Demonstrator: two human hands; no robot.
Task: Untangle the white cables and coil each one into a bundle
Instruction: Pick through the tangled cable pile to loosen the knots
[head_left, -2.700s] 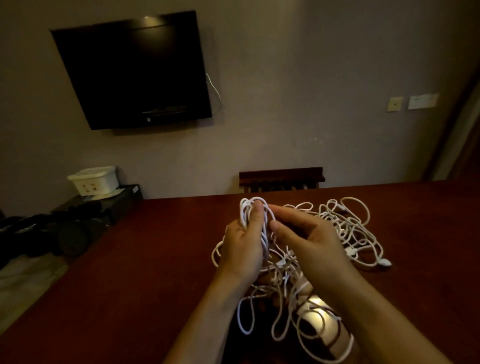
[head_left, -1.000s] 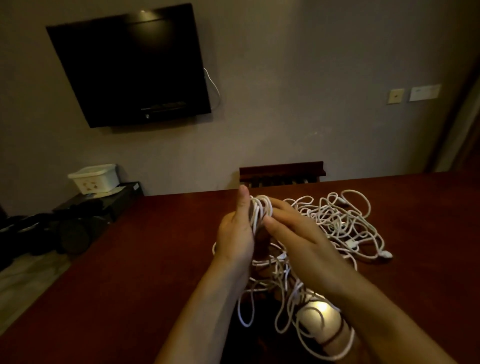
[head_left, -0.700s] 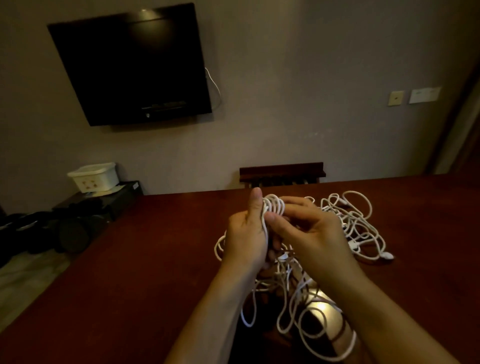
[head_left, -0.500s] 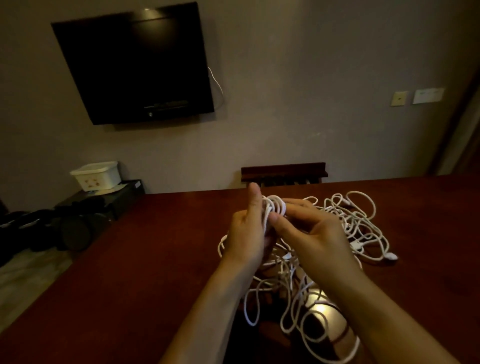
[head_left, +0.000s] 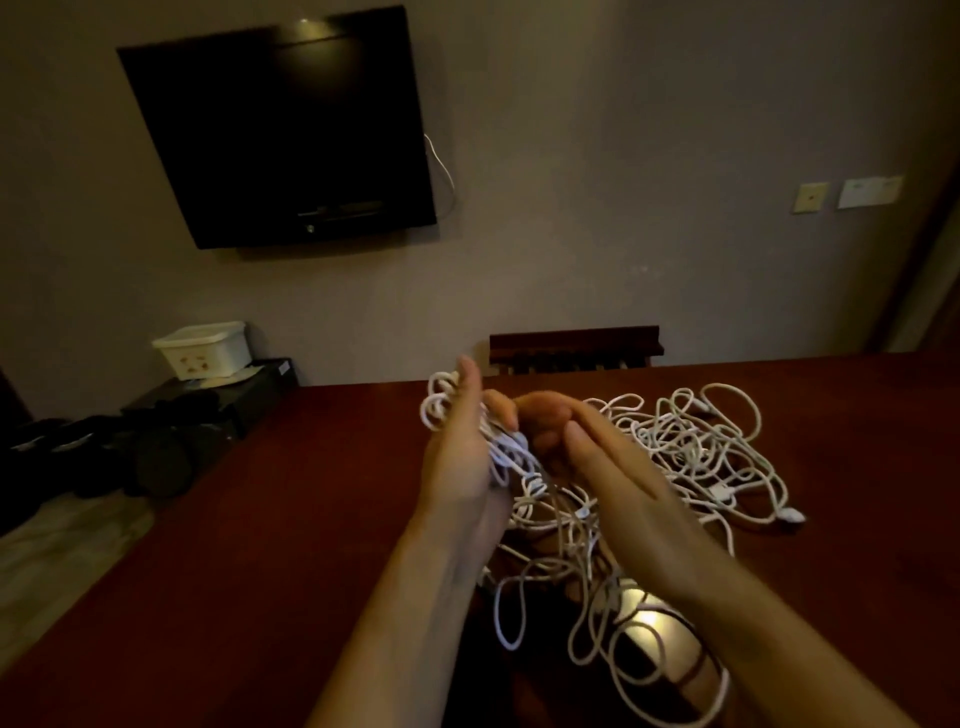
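Since a moment ago the left hand (head_left: 460, 457) has turned more edge-on and the small coil (head_left: 441, 408) now pokes out on its left side instead of sitting between the two hands, while the right hand (head_left: 597, 467) has slid a bit lower and its fingers have opened up. Left hand's fingers are mostly straight and pointing up, with coil loops running across the palm and a thumb seemingly pressing them there, though it's blurry so I can't tell how tight that hold is. Right hand is held up just beside it, fingers loosely extended, thumb forward, touching the strands between the hands; can't tell if it's actually pinching anything. Rest of the cables (head_left: 691, 452) is a loose tangle lying on the table (head_left: 260, 545), spreading from under the hands out toward the right, well short of the far edge, with one plug (head_left: 790, 516) at the right end. More loops hang down off the near edge between the forearms. TV (head_left: 280, 130) is on the wall, white box (head_left: 205, 351) off to the left.
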